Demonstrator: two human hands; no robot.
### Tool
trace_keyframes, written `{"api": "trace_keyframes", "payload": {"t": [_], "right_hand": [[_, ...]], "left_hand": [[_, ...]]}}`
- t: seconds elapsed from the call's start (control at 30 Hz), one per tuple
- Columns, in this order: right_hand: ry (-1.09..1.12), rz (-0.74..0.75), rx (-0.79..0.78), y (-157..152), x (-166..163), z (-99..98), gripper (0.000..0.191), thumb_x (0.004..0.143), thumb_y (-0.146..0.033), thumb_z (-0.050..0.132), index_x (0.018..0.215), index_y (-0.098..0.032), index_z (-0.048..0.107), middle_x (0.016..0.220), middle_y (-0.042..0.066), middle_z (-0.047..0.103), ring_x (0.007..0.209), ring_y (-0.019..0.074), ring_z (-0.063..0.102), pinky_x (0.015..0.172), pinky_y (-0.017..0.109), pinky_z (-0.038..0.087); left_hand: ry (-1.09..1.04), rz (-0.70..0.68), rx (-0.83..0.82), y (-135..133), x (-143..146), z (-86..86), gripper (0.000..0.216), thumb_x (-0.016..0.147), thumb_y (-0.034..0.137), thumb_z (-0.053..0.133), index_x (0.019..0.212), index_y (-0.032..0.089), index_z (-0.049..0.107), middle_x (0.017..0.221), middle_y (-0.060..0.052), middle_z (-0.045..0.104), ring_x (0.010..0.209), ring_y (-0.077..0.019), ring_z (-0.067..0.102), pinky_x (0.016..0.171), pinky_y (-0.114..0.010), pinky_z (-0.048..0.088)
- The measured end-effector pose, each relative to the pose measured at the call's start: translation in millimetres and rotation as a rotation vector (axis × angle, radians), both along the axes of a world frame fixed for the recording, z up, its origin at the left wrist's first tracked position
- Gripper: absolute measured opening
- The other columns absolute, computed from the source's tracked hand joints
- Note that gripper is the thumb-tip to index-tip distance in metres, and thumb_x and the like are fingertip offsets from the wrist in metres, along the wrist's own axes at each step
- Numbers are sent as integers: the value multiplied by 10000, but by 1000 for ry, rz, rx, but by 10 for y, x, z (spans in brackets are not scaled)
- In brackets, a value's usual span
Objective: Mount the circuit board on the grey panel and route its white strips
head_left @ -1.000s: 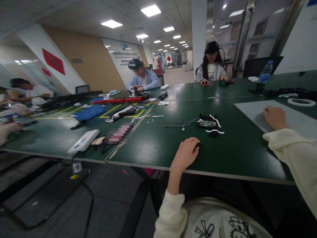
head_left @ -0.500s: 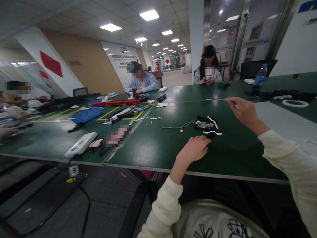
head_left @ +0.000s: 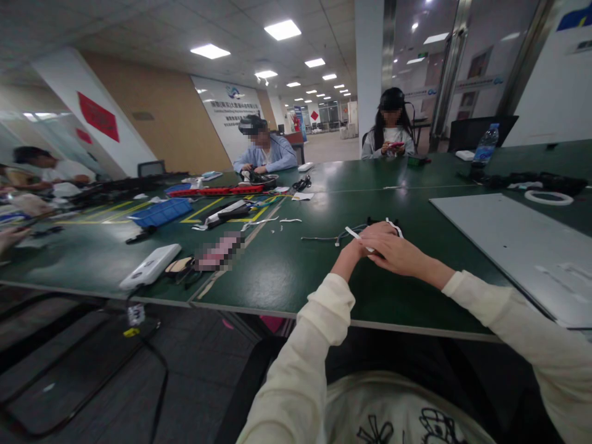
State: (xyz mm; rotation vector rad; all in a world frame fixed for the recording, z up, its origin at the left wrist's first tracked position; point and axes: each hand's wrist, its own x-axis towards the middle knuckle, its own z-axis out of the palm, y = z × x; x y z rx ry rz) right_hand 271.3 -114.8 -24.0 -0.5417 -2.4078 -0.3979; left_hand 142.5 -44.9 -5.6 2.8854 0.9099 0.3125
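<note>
My right hand [head_left: 400, 251] lies across my left hand [head_left: 377, 230], the two touching above the table's near side. A narrow white strip [head_left: 353, 233] sticks out past the fingertips of my right hand, which are closed on it. The fingers of my left hand are mostly hidden behind the right one. A second white strip [head_left: 395, 227] curves up just beyond my hands. Behind them, the small black device with a circuit board is largely covered; only its dark upper edge [head_left: 372, 220] and grey cable [head_left: 319, 238] show.
A grey-white panel [head_left: 490, 246] lies to the right, with a tape roll [head_left: 548, 197] and water bottle [head_left: 487, 145] beyond. Leftward are a blue tray [head_left: 161, 213], a pink phone-like item [head_left: 221, 251] and a white power strip [head_left: 150, 266]. Two people sit across the green table [head_left: 277, 271].
My right hand has come from the far right, inward and down onto my left hand. My left hand has moved slightly forward. The device is now mostly covered by my hands.
</note>
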Motion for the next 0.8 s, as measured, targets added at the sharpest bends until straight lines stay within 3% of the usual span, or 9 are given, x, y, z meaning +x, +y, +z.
{"api": "trace_keyframes", "payload": {"t": [0.07, 0.13, 0.27, 0.4, 0.5, 0.6, 0.7, 0.8], "right_hand": [[-12, 12, -35, -29, -6, 6, 396, 926, -262, 463, 1293, -115, 489, 1311, 151, 552, 1239, 237, 506, 1041, 443, 443], [-26, 34, -55, -35, 21, 31, 446, 930, -286, 454, 1346, -125, 440, 1352, 144, 517, 1269, 238, 474, 1055, 449, 422], [48, -75, -74, 110, 226, 99, 487, 941, -307, 406, 1413, -189, 375, 1413, 103, 457, 1332, 231, 393, 1101, 464, 355], [177, -535, -153, 400, 678, 17, 499, 940, -316, 358, 1411, -151, 380, 1456, 137, 382, 1394, 285, 261, 1125, 529, 257], [204, -999, -290, 607, 1173, -249, 547, 926, -375, 360, 1422, -143, 359, 1527, 163, 233, 1417, 374, 107, 1075, 646, 196], [210, -1315, -524, 782, 1689, -591, 590, 917, -478, 320, 1406, -156, 389, 1533, 196, 175, 1393, 447, 87, 991, 735, 179], [218, -1453, -771, 919, 2045, -841, 659, 883, -582, 302, 1344, -143, 473, 1444, 253, 311, 1330, 485, 221, 959, 753, 169], [212, -1424, -781, 1005, 2181, -952, 651, 880, -589, 283, 1313, -159, 512, 1396, 258, 373, 1287, 491, 280, 937, 766, 135]], "left_hand": [[-47, -27, 34, 74, -66, -61, 260, 924, 223, 473, 1134, 184, 623, 1195, -56, 618, 1132, -155, 535, 1010, -273, 398], [-86, 41, 92, 117, -152, -118, 290, 933, 236, 441, 1174, 187, 595, 1217, -61, 597, 1151, -158, 514, 1015, -288, 390], [-121, 376, 206, 136, -321, -218, 381, 931, 301, 433, 1304, 239, 482, 1332, -77, 499, 1242, -230, 429, 1011, -389, 392], [-80, 601, 135, 158, -457, -289, 442, 942, 364, 408, 1357, 215, 394, 1386, -133, 429, 1277, -293, 396, 1013, -468, 374], [-19, 612, 48, 172, -513, -333, 386, 955, 370, 371, 1296, 207, 452, 1308, -140, 493, 1215, -298, 467, 979, -486, 397], [-7, 592, 33, 171, -515, -351, 332, 956, 344, 372, 1232, 216, 507, 1251, -113, 541, 1167, -278, 513, 971, -470, 405], [-26, 608, 40, 167, -490, -331, 338, 963, 333, 356, 1254, 224, 488, 1270, -108, 531, 1172, -266, 516, 971, -452, 407], [-86, 628, 76, 173, -468, -307, 444, 982, 395, 277, 1371, 200, 368, 1381, -139, 438, 1235, -261, 470, 992, -421, 394]]}}
